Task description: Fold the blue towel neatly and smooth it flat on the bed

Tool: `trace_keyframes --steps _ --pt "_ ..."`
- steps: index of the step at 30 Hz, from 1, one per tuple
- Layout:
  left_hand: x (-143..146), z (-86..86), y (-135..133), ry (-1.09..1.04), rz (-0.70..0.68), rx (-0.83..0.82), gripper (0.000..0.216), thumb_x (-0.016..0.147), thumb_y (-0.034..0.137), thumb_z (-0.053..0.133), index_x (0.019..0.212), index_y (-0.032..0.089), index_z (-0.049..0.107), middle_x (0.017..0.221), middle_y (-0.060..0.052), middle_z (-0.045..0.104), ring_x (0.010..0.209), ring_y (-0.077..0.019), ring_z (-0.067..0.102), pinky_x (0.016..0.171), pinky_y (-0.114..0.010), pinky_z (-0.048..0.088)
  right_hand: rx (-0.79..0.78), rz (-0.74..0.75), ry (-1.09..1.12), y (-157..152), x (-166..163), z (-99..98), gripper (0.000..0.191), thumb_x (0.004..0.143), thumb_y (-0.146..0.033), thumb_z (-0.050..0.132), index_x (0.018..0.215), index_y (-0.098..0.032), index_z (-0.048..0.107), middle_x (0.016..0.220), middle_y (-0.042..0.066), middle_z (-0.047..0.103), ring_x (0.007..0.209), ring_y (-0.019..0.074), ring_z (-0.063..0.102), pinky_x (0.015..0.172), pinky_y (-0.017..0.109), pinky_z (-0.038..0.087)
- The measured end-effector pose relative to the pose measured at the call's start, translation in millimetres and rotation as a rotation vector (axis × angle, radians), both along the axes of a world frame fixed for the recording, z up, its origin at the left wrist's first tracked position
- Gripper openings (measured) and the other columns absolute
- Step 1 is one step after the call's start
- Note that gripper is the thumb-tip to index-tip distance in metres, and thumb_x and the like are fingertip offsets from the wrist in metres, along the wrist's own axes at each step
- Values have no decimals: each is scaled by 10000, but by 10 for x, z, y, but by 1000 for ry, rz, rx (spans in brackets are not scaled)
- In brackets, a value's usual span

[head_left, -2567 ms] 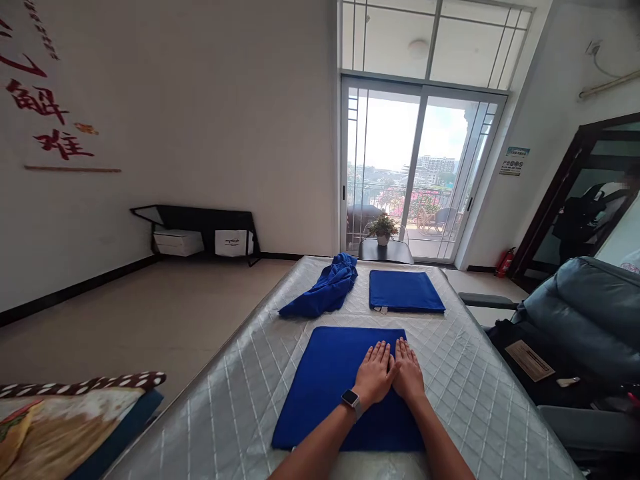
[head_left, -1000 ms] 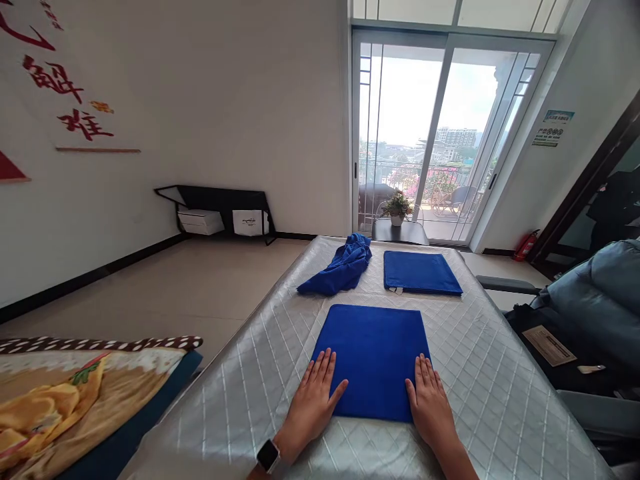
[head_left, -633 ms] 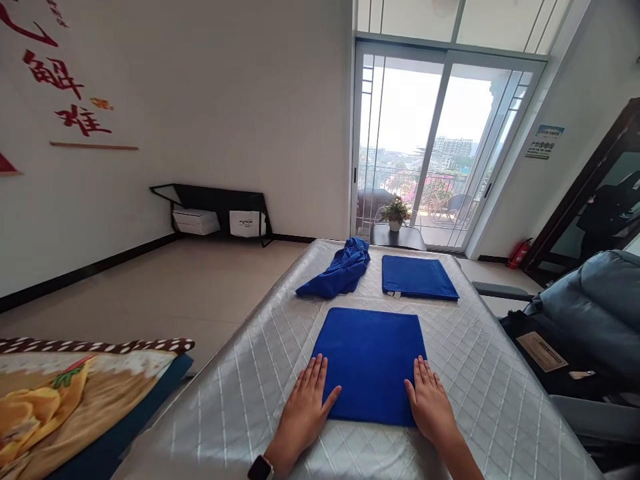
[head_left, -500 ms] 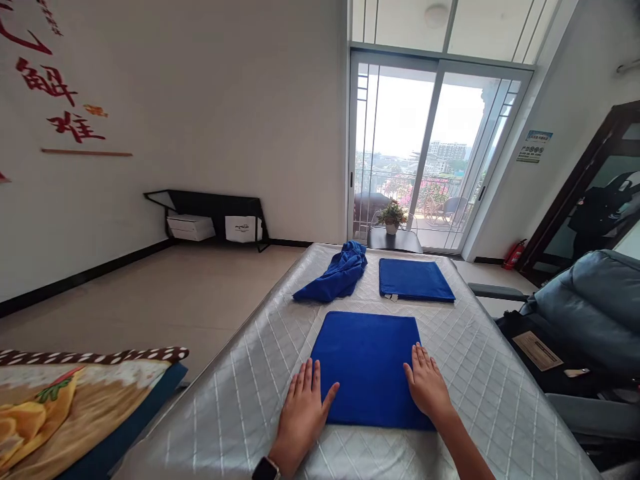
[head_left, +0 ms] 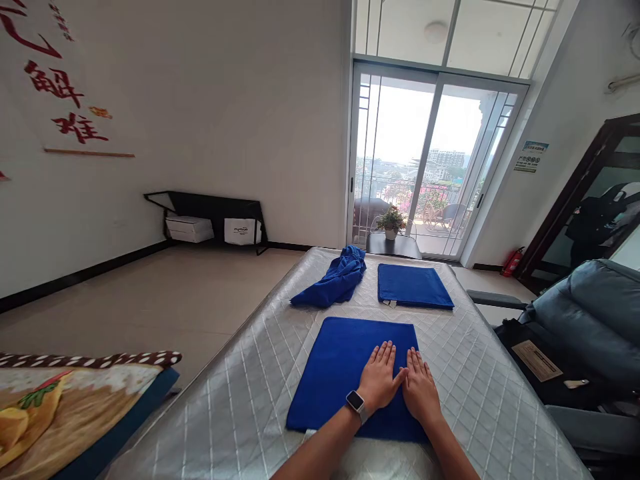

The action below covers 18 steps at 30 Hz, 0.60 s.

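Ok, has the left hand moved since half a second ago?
Yes: the left hand has moved right across the front blue cloth, from left of the potted plant to nearly below it in view.

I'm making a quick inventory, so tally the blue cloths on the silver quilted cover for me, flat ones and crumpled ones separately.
Flat: 2, the near blue cloth and the farther flat blue cloth
Crumpled: 1, the bunched blue cloth
Total: 3

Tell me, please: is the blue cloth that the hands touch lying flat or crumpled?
Flat. The blue cloth lies smooth under the left hand, with the right hand along its right edge.
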State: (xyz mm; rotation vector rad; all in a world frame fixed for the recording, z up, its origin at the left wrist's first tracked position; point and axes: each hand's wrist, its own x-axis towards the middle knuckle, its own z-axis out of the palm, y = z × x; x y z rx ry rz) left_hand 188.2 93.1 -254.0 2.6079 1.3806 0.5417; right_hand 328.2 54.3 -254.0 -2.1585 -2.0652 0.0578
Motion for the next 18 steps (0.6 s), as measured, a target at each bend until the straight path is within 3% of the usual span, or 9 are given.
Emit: trace_keyframes --steps 10,13,18 --pt "-1514 -109 151 107 382 9 836 949 683 157 1523 86 275 1586 -150 285 1485 -266 225 1208 -474 227 -6 -12 -7 35 2 -86 638 988 -376 181 1539 -58 219 1612 98 164 1493 201 124 1201 417 137" --pt "-1710 -162 166 122 431 17 864 944 693 151 1521 60 264 1587 -160 277 1485 -263 221 1208 -450 233 -38 -9 -20 108 9 -47 646 984 -395 195 1532 -57 252 1604 107 193 1489 223 149 1199 437 130" --pt "-1697 -188 173 106 437 28 861 942 695 179 1517 63 282 1585 -162 283 1484 -269 223 1204 -446 247 -23 15 -1 507 3 182 627 997 -379 187 1540 -70 237 1604 104 203 1488 210 155 1198 407 121"
